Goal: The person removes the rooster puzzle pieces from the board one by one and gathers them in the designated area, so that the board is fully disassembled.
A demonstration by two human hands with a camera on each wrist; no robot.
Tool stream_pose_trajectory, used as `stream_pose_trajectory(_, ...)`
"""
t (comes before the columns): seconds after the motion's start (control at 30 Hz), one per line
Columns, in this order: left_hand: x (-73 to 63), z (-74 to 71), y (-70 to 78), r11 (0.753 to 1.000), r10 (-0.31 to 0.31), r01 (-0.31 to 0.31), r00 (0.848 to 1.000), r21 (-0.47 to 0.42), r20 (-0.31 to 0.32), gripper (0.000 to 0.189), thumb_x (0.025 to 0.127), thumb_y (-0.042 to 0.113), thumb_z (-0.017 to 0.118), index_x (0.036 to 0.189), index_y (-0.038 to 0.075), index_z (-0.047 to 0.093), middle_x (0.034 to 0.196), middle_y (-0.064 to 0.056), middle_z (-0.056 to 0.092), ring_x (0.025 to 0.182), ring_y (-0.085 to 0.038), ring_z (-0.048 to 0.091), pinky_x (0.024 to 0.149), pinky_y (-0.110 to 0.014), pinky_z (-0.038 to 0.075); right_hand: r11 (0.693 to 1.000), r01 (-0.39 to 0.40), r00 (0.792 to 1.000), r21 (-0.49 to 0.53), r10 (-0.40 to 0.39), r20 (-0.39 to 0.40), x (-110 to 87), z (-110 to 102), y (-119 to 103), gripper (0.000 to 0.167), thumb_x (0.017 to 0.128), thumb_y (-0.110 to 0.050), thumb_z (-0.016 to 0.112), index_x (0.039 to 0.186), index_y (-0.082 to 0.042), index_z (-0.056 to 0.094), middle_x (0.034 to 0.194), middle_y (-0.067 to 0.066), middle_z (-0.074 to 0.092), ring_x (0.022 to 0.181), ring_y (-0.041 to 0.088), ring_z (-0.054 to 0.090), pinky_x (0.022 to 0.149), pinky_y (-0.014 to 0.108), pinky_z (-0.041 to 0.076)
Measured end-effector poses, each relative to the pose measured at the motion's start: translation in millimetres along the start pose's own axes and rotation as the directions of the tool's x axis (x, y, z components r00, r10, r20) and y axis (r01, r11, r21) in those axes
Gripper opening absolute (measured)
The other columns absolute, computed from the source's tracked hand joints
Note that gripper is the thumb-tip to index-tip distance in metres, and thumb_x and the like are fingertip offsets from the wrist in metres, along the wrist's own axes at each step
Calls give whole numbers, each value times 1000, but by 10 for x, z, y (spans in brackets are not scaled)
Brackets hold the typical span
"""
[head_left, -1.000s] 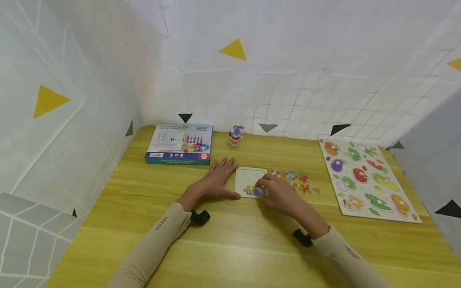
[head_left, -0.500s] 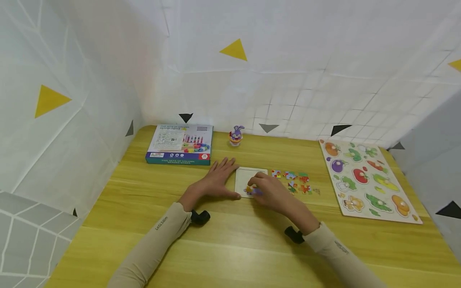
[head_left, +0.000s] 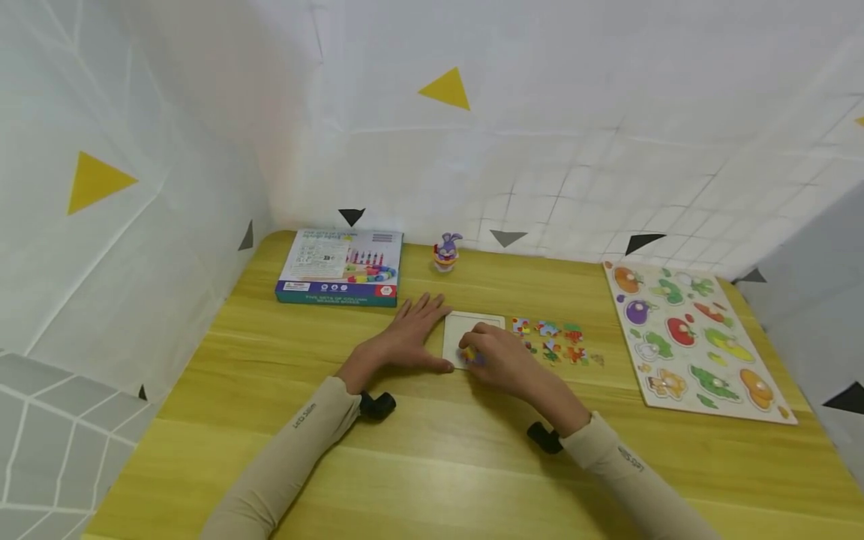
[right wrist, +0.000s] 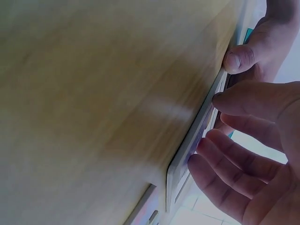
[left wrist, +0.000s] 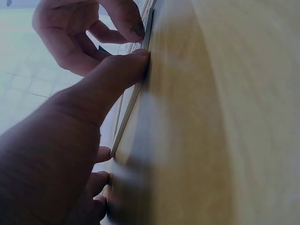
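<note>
A small pale wooden jigsaw tray (head_left: pixel 456 327) lies flat on the table. My left hand (head_left: pixel 405 343) is spread beside its left side, and in the left wrist view the straight thumb (left wrist: pixel 126 68) touches the tray's near edge. Over the tray's lower part bends my right hand (head_left: pixel 505 360). Its thumb and index finger pinch a yellow and purple jigsaw piece (head_left: pixel 469 353), mostly covered by the fingers. The right wrist view shows the other fingers (right wrist: pixel 225 176) loosely bent above the tray's rim (right wrist: pixel 172 185).
Several loose jigsaw pieces (head_left: pixel 547 328) lie right of the tray. A vegetable peg-puzzle board (head_left: pixel 658 315) stands farther right. At the back are a boxed bead set (head_left: pixel 337 266) and a purple rabbit figure (head_left: pixel 446 253). White sheeting (head_left: pixel 378 165) rises behind the table.
My right hand has slid left across the tray, bringing the purple part against the yellow one and covering more of both. My left hand stays where it was.
</note>
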State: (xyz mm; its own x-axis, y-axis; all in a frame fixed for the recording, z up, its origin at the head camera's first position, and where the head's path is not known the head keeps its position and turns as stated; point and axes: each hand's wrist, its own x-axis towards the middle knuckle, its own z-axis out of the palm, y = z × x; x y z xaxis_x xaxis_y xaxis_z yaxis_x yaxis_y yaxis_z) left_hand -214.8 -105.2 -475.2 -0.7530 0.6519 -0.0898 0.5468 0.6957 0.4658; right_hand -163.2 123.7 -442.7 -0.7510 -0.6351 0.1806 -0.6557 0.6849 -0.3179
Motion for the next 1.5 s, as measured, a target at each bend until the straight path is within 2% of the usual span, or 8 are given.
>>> stream_pose_trajectory(0.17, -3, -31, 13, 1000, -8, 8, 1000, 5, 0, 109, 79, 68, 71, 161, 16, 21, 168, -9, 5, 152, -30, -4, 120, -52, -5, 1000, 18, 1000, -16, -18, -8, 17, 0, -1, 21, 80, -8, 81, 100, -8, 75, 96, 6, 66, 85, 22, 63, 71, 38, 55)
stream_pose_trajectory(0.47, 9, -28, 4, 1000, -5, 5, 1000, 17, -9, 108, 79, 69, 70, 160, 15, 22, 168, -9, 6, 152, -30, -4, 120, -52, -5, 998, 10, 1000, -55, -8, 23, 42, -21, -17, 27, 79, -6, 80, 105, -9, 75, 99, 6, 66, 87, 23, 60, 71, 37, 53)
stream_pose_trajectory(0.8, -3, -33, 9, 1000, 3, -3, 1000, 4, -8, 109, 79, 68, 71, 160, 15, 23, 168, -10, 6, 152, -31, -3, 120, -53, -4, 998, -6, 1000, -66, 7, 6, 32, 1, -34, 19, 77, -6, 81, 95, -9, 75, 95, 5, 63, 84, 23, 58, 68, 36, 52)
stream_pose_trajectory(1.03, -5, -18, 4, 1000, 1, -1, 1000, 4, -7, 109, 79, 69, 71, 160, 15, 23, 168, -9, 6, 152, -30, -4, 120, -53, -5, 998, -6, 1000, -65, 6, -2, 27, 1, -36, 20, 75, -6, 82, 91, -10, 71, 92, 3, 61, 82, 22, 58, 67, 36, 51)
stream_pose_trajectory(1.3, -7, -18, 15, 1000, -15, 15, 1000, 1, 1, 109, 79, 69, 71, 161, 16, 22, 168, -7, 4, 152, -28, -5, 120, -51, -6, 1000, -2, 1000, -2, 2, -17, 19, -40, -9, 18, 76, -4, 80, 92, -8, 71, 91, 5, 62, 82, 21, 59, 71, 37, 53)
stream_pose_trajectory(1.5, -9, -20, 32, 1000, -22, 22, 1000, -1, 5, 109, 78, 69, 71, 160, 16, 22, 168, -7, 5, 152, -28, -5, 120, -51, -6, 1000, 10, 1000, 21, -9, -28, -23, -75, 1, 16, 79, -5, 79, 93, -8, 72, 92, 5, 61, 80, 17, 57, 68, 34, 51)
